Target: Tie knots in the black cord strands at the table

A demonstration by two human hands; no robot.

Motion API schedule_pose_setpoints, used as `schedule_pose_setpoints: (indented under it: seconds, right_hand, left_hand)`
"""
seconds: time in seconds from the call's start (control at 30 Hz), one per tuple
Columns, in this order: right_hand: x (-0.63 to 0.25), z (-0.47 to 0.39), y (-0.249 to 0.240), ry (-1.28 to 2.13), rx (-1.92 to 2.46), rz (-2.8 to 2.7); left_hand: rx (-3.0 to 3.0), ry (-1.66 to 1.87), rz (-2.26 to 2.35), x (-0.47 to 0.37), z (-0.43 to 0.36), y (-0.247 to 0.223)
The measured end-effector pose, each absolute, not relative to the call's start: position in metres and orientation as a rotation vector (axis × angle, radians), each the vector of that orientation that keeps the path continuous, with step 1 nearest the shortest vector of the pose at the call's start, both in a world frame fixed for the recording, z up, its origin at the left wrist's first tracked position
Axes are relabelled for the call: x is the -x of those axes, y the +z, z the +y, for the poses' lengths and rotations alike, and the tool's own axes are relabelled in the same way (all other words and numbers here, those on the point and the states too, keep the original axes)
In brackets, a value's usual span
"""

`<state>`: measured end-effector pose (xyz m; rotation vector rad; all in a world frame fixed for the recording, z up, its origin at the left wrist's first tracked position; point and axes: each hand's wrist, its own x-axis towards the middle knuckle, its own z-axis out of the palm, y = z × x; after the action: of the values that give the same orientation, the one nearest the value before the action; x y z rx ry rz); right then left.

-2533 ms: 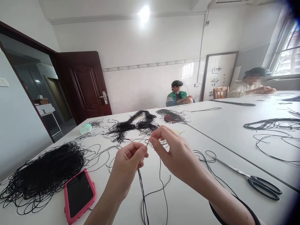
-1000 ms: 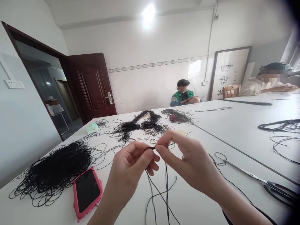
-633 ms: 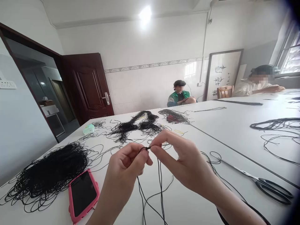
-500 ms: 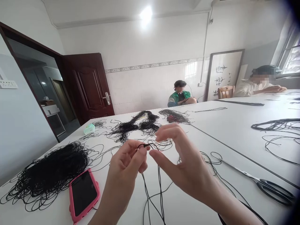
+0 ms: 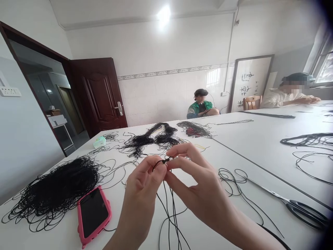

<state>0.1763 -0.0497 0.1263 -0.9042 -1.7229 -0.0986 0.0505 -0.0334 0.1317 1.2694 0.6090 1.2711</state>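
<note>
Between my two hands, above the white table, is a black cord [image 5: 165,161] with a small knot in it. My left hand [image 5: 147,180] pinches the cord just left of the knot, thumb against the fingers. On the other side my right hand [image 5: 196,178] closes thumb and fingers on the cord beside the knot. Its fingertips partly hide the grip. Several long cord strands hang from the hands down to the table. To the left lies a phone in a pink case [image 5: 94,215], close to my left forearm.
A big tangle of black cord [image 5: 59,187] lies at left, with more cord bundles [image 5: 140,140] farther back. Black-handled scissors [image 5: 299,206] rest at right. A pale green object [image 5: 100,142] stands near the far left edge. Two people sit beyond the table.
My right hand has come in from an open position and its fingers have closed on the cord at the knot. My left hand keeps its pinch, shifted slightly right.
</note>
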Motion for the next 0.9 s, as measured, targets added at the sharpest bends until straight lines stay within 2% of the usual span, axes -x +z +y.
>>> schedule_pose_setpoints:
  seconds: [0.37,0.57,0.77,0.9]
  right_hand:
    - [-0.176,-0.054,0.125,-0.070,0.879,-1.823]
    - [-0.180,-0.057,0.132,0.067,0.849,-1.917]
    - [-0.193,-0.061,0.141,-0.062,0.889,-1.788]
    - [-0.195,-0.061,0.143,0.070,0.870,-1.814]
  left_hand:
    - [-1.255,1.251,0.641,-0.047,-0.033,0.132]
    - [-1.277,1.236,0.630,-0.044,-0.032,0.133]
    - [-1.563,1.402,0.757,-0.041,-0.034,0.140]
    - [-1.745,1.467,0.786,-0.040,-0.038,0.140]
